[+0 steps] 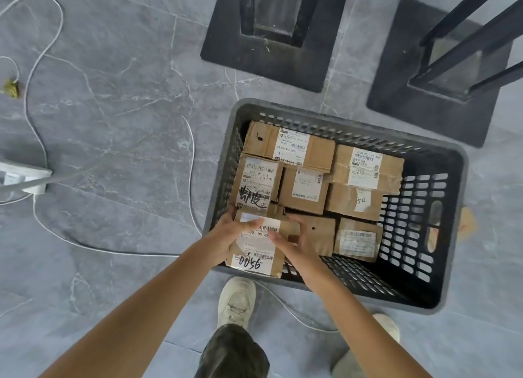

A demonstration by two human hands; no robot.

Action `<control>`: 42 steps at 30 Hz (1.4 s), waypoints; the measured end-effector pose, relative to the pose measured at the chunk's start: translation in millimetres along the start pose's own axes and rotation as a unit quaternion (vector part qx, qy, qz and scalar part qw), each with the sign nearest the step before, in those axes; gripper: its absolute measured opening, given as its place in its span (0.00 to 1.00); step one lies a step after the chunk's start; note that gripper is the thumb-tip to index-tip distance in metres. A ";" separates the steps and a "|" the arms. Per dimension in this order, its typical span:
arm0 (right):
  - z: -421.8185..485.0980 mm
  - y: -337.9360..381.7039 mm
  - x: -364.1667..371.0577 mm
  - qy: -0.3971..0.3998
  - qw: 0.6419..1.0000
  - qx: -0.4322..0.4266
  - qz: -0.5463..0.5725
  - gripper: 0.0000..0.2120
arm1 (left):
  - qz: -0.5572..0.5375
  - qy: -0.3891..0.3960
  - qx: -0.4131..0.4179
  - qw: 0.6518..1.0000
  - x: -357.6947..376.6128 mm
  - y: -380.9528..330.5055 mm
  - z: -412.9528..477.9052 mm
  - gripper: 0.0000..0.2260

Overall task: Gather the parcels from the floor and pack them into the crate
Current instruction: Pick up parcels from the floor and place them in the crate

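Left hand and right hand grip one brown cardboard parcel (white label, 0056) at the grey slatted plastic crate's near-left corner.

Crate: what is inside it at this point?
Several labelled cardboard parcels lie in the crate. The left hand and right hand hold the 0056 parcel at its near-left corner. Anything under them is covered.

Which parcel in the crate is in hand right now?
The near-left parcel marked "0056": left hand and right hand grip it; other parcels lie untouched.
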State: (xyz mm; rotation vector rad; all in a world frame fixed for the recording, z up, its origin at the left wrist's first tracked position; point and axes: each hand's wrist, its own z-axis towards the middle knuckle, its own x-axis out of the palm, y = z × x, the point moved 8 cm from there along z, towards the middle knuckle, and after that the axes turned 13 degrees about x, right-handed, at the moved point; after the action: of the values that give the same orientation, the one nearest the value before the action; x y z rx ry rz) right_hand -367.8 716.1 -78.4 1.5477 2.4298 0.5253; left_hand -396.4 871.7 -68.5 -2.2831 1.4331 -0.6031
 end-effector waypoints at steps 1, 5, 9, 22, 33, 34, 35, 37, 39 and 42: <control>0.7 0.5 0.4 0.008 1.000 -0.002 -0.002 0.35 | -0.021 0.009 0.006 1.000 1.3 -1.1 -0.8 0.35; 3.8 4.7 1.2 0.038 0.999 0.000 -0.008 0.31 | -0.067 0.028 0.031 0.997 2.6 -4.9 -2.4 0.29; 6.0 4.3 0.9 0.052 0.998 0.017 -0.010 0.32 | -0.066 0.014 0.037 0.997 0.4 -4.0 -3.5 0.30; -6.0 24.0 -84.9 -0.041 0.994 0.030 0.092 0.22 | 0.375 0.003 0.201 0.905 70.0 -46.6 -10.8 0.18; 67.6 57.5 -63.6 -0.114 0.991 0.049 0.040 0.29 | 0.686 -0.039 0.265 0.677 98.3 -46.3 28.5 0.34; 70.1 52.8 -62.7 -0.127 0.989 0.048 0.062 0.28 | 0.731 -0.025 0.256 0.632 93.8 -39.1 29.4 0.36; 72.1 47.9 -62.5 -0.140 0.987 0.046 0.072 0.28 | 0.766 -0.009 0.241 0.596 88.3 -30.8 31.1 0.38; 74.3 40.6 -63.4 -0.153 0.985 0.040 0.063 0.29 | 0.806 0.010 0.216 0.552 77.5 -18.9 33.9 0.43; 76.5 37.4 -63.3 -0.148 0.985 0.038 0.085 0.29 | 0.824 0.017 0.209 0.526 71.4 -16.0 36.6 0.44; 78.5 31.8 -62.1 -0.152 0.978 0.061 0.128 0.32 | 0.836 0.034 0.206 0.507 70.7 -19.3 37.3 0.44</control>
State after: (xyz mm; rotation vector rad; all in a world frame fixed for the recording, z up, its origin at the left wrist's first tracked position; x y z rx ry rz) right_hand -286.5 686.5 -137.9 1.8513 2.0817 0.1652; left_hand -334.3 818.7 -78.5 0.1516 2.2490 -0.2103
